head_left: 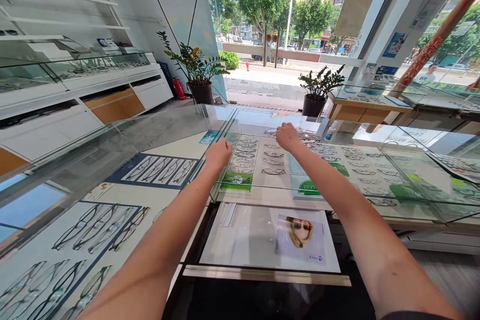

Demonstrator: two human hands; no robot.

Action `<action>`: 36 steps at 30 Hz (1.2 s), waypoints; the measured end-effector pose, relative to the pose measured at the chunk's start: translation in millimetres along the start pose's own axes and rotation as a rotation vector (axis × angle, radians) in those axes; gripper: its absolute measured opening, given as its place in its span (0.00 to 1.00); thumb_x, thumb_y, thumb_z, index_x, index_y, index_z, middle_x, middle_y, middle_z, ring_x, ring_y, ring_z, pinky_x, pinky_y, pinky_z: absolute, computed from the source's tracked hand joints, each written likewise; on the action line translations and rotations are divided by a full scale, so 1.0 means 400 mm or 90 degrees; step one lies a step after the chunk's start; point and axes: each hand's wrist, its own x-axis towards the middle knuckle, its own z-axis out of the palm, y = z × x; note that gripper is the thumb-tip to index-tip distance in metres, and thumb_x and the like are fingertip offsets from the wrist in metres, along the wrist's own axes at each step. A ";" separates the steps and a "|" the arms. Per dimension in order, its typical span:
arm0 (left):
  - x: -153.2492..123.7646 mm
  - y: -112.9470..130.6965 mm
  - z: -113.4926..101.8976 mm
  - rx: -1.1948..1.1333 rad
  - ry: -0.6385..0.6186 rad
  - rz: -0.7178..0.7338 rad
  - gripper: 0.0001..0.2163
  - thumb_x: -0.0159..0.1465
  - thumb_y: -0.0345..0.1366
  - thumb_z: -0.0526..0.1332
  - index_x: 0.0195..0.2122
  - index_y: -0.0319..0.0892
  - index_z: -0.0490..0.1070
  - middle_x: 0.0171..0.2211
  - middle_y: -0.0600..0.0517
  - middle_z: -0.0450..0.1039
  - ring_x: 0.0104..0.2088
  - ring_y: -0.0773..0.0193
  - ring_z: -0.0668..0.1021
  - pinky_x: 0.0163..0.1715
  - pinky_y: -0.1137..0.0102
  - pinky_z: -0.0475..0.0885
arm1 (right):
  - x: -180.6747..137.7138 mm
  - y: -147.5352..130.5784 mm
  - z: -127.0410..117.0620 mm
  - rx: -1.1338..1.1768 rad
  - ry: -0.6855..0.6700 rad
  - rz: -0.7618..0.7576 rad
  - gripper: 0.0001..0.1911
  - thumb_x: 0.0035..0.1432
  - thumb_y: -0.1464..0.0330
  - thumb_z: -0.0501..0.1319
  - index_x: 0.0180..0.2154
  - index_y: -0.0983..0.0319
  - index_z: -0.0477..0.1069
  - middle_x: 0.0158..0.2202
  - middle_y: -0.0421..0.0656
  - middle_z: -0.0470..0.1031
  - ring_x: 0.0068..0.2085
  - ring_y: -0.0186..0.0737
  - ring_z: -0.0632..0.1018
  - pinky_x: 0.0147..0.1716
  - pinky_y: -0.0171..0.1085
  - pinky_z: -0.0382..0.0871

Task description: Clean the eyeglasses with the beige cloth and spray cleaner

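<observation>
My left hand point(219, 154) is closed, held over the seam of the glass display counter point(176, 157); its fingers face away and what they hold, if anything, is hidden. My right hand point(288, 136) is also closed, farther forward over the counter's far side. Beside and behind it show several eyeglass frames point(309, 136); I cannot tell whether it touches them. Below, between my hands, a column of eyeglasses point(273, 160) lies in the case. Left of that is another column of eyeglasses point(245, 152) with a green card point(237, 181) at its near end.
A pulled-out drawer point(243, 240) with a portrait card point(302, 237) is nearest me. More eyeglasses point(90, 225) lie under glass at left. A small bottle point(331, 131) stands right of my right hand. Potted plants point(200, 92) and a wooden table point(369, 105) stand beyond.
</observation>
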 end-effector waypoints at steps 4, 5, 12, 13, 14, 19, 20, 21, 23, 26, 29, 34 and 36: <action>0.001 -0.003 0.004 0.004 -0.011 0.007 0.16 0.76 0.40 0.46 0.49 0.43 0.73 0.40 0.39 0.83 0.38 0.47 0.83 0.33 0.64 0.66 | 0.002 0.003 0.051 0.001 -0.009 -0.010 0.18 0.67 0.77 0.55 0.43 0.67 0.85 0.46 0.60 0.85 0.53 0.59 0.75 0.55 0.51 0.64; 0.002 -0.004 0.005 0.005 -0.013 0.009 0.16 0.76 0.40 0.46 0.48 0.43 0.73 0.39 0.39 0.83 0.38 0.47 0.82 0.32 0.64 0.65 | 0.001 0.002 0.060 0.003 -0.011 -0.013 0.18 0.67 0.76 0.55 0.43 0.67 0.85 0.46 0.60 0.85 0.53 0.59 0.75 0.54 0.51 0.65; 0.006 -0.005 0.008 0.012 -0.016 0.009 0.15 0.75 0.39 0.47 0.47 0.43 0.73 0.40 0.39 0.83 0.39 0.46 0.83 0.32 0.63 0.65 | 0.007 -0.005 0.088 0.021 -0.027 -0.012 0.17 0.69 0.72 0.55 0.46 0.65 0.84 0.49 0.59 0.85 0.55 0.59 0.75 0.57 0.51 0.66; 0.007 -0.006 0.009 0.012 -0.016 0.008 0.15 0.75 0.40 0.47 0.47 0.43 0.73 0.40 0.39 0.83 0.39 0.46 0.83 0.32 0.63 0.65 | 0.008 -0.005 0.087 0.024 -0.031 -0.009 0.18 0.69 0.71 0.55 0.46 0.65 0.84 0.50 0.59 0.85 0.56 0.59 0.75 0.57 0.51 0.66; 0.008 -0.006 0.010 0.013 -0.016 0.008 0.15 0.75 0.40 0.47 0.47 0.44 0.73 0.40 0.39 0.83 0.39 0.46 0.83 0.32 0.63 0.65 | 0.008 -0.005 0.086 0.028 -0.035 -0.006 0.18 0.70 0.70 0.55 0.46 0.65 0.84 0.51 0.58 0.84 0.56 0.59 0.76 0.57 0.51 0.66; 0.010 -0.009 0.014 0.011 -0.015 0.009 0.16 0.75 0.40 0.47 0.47 0.44 0.74 0.40 0.39 0.83 0.39 0.46 0.83 0.33 0.63 0.66 | -0.003 -0.006 0.074 0.043 -0.030 0.011 0.18 0.69 0.71 0.55 0.48 0.65 0.84 0.56 0.59 0.82 0.57 0.59 0.76 0.58 0.51 0.68; 0.010 -0.010 0.015 0.011 -0.015 0.009 0.16 0.75 0.40 0.47 0.47 0.44 0.74 0.40 0.39 0.83 0.39 0.46 0.83 0.33 0.63 0.66 | -0.007 -0.006 0.071 0.046 -0.024 0.015 0.17 0.69 0.71 0.56 0.48 0.65 0.84 0.58 0.59 0.81 0.58 0.59 0.76 0.59 0.51 0.68; 0.011 -0.010 0.016 0.010 -0.015 0.010 0.16 0.75 0.40 0.47 0.47 0.44 0.74 0.40 0.39 0.83 0.38 0.46 0.83 0.33 0.63 0.66 | -0.012 -0.006 0.069 0.049 -0.017 0.021 0.17 0.69 0.71 0.56 0.49 0.65 0.83 0.59 0.59 0.80 0.59 0.59 0.75 0.59 0.51 0.68; 0.012 -0.010 0.017 0.011 -0.015 0.011 0.17 0.75 0.40 0.46 0.47 0.44 0.74 0.40 0.39 0.83 0.38 0.46 0.83 0.32 0.63 0.66 | -0.020 -0.006 0.066 0.055 -0.003 0.033 0.17 0.70 0.71 0.56 0.50 0.66 0.83 0.61 0.59 0.78 0.60 0.58 0.75 0.59 0.50 0.68; 0.013 -0.010 0.017 0.014 -0.013 0.009 0.17 0.75 0.40 0.46 0.47 0.44 0.74 0.39 0.39 0.83 0.39 0.46 0.83 0.33 0.63 0.65 | -0.032 -0.006 0.064 0.064 0.012 0.041 0.18 0.72 0.71 0.54 0.50 0.65 0.82 0.62 0.58 0.77 0.60 0.57 0.75 0.59 0.50 0.68; 0.013 -0.009 0.017 0.015 -0.011 0.009 0.17 0.75 0.41 0.46 0.47 0.44 0.74 0.39 0.39 0.83 0.38 0.46 0.83 0.32 0.63 0.65 | -0.045 -0.007 0.062 0.075 0.025 0.037 0.17 0.73 0.70 0.54 0.48 0.64 0.83 0.62 0.57 0.77 0.60 0.56 0.75 0.59 0.49 0.68; 0.010 -0.009 0.014 0.014 -0.008 0.008 0.17 0.74 0.41 0.46 0.47 0.45 0.74 0.40 0.39 0.84 0.39 0.46 0.83 0.32 0.63 0.65 | -0.067 -0.012 0.059 0.096 0.047 0.030 0.16 0.73 0.70 0.56 0.46 0.63 0.83 0.63 0.54 0.77 0.61 0.54 0.74 0.61 0.49 0.67; 0.009 -0.009 0.013 0.013 -0.009 0.008 0.17 0.74 0.41 0.46 0.47 0.45 0.75 0.40 0.39 0.84 0.39 0.46 0.83 0.32 0.63 0.66 | -0.074 -0.011 0.058 0.104 0.054 0.025 0.15 0.74 0.70 0.56 0.46 0.62 0.83 0.64 0.53 0.77 0.62 0.54 0.73 0.62 0.49 0.66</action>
